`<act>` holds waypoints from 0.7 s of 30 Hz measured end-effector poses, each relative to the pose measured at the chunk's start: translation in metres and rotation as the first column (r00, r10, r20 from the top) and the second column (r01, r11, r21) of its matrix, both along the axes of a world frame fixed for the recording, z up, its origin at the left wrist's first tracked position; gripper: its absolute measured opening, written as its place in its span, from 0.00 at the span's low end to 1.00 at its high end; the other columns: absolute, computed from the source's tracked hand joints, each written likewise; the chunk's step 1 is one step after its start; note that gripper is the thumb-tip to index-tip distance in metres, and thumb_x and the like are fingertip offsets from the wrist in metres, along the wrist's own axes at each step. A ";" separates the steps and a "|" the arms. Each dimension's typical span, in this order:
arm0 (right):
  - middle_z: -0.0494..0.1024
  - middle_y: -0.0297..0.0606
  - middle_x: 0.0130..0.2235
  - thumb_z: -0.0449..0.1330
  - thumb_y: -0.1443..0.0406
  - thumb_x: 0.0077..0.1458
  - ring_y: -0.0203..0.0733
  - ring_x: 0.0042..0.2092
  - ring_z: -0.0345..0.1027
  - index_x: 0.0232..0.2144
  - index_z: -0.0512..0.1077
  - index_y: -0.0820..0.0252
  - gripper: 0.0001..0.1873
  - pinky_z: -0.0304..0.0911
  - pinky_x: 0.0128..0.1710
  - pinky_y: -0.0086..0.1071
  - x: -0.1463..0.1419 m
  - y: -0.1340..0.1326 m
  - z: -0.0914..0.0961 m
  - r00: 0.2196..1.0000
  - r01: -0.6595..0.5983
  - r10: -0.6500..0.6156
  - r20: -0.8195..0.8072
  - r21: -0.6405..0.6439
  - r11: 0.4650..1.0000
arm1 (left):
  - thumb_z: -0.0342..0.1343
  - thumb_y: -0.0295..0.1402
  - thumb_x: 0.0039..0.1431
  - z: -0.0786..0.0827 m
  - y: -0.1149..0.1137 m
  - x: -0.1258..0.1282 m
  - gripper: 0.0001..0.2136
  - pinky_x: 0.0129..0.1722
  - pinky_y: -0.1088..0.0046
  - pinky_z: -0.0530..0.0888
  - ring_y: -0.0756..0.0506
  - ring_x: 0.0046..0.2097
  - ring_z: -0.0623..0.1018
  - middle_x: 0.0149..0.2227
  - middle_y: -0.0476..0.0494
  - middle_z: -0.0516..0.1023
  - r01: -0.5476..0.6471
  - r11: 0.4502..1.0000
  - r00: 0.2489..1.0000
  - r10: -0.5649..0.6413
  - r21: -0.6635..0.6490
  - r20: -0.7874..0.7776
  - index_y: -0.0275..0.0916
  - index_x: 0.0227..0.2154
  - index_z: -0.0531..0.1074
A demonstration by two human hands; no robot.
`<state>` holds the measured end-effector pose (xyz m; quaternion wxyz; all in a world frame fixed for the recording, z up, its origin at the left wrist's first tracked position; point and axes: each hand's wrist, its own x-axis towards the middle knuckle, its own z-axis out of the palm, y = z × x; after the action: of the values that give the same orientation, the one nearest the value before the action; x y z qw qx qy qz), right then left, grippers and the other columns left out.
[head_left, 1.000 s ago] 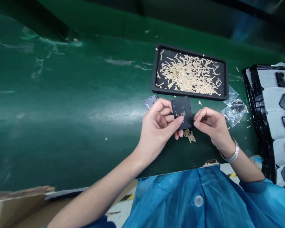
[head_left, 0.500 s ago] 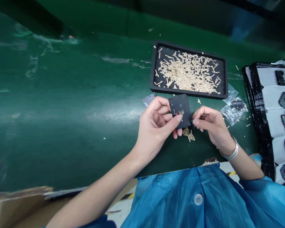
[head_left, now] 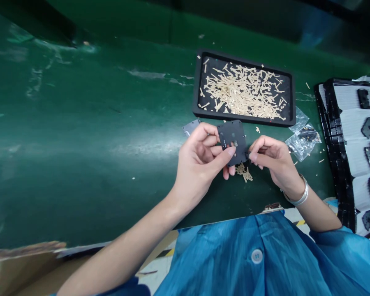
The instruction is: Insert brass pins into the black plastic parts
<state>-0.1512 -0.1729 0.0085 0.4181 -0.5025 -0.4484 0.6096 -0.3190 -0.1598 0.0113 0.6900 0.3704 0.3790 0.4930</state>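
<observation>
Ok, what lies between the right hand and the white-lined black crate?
In the head view, clear plastic bagging and scattered beige strips lie on the tabletop between the right hand and the crate.

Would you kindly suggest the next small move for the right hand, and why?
Perhaps ease the right hand gently along the right edge of the plate: its fingers are pinched close by that edge, and the left hand grips the plate, so it seems braced. What the pinch may hold is too small to tell.

I see a green tabletop [head_left: 80, 185] bearing a black tray [head_left: 197, 88] at upper right, plus a clear bag [head_left: 302, 144] and loose pale strips [head_left: 246, 174] right of centre.
</observation>
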 end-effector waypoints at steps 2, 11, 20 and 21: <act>0.70 0.29 0.25 0.65 0.66 0.48 0.29 0.25 0.59 0.22 0.70 0.59 0.08 0.56 0.24 0.27 0.000 0.000 0.001 1.000 0.000 0.000 0.019 0.008 1.000 | 0.66 0.28 0.49 0.000 0.000 0.000 0.15 0.12 0.84 0.69 0.55 0.17 0.73 0.26 0.56 0.75 0.002 1.000 1.000 -0.002 -0.003 0.001 0.41 0.29 0.62; 0.70 0.29 0.24 0.64 0.68 0.48 0.28 0.25 0.59 0.22 0.70 0.60 0.07 0.55 0.23 0.26 -0.001 0.001 0.002 1.000 -0.001 0.001 0.018 0.021 1.000 | 0.66 0.30 0.50 -0.002 0.000 0.000 0.14 0.12 0.83 0.69 0.55 0.17 0.73 0.26 0.56 0.76 0.004 1.000 1.000 -0.004 -0.002 0.010 0.41 0.30 0.63; 0.70 0.29 0.24 0.64 0.65 0.47 0.29 0.25 0.58 0.22 0.69 0.59 0.08 0.54 0.23 0.27 -0.001 0.002 0.002 0.999 0.000 0.000 0.049 0.012 1.000 | 0.66 0.30 0.50 -0.002 0.001 0.000 0.15 0.11 0.82 0.67 0.54 0.17 0.73 0.25 0.56 0.75 0.011 1.000 1.000 -0.011 0.005 0.010 0.41 0.30 0.62; 0.70 0.29 0.24 0.64 0.65 0.47 0.29 0.25 0.58 0.22 0.69 0.59 0.08 0.54 0.23 0.27 -0.001 0.002 0.002 0.999 -0.002 0.001 0.050 0.013 1.000 | 0.66 0.30 0.50 -0.002 0.001 0.000 0.15 0.11 0.82 0.67 0.54 0.17 0.73 0.25 0.56 0.75 0.012 1.000 1.000 -0.012 0.006 0.012 0.41 0.30 0.62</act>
<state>-0.1523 -0.1712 0.0105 0.4095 -0.5145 -0.4628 0.5944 -0.3192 -0.1593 0.0095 0.6943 0.3715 0.3710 0.4921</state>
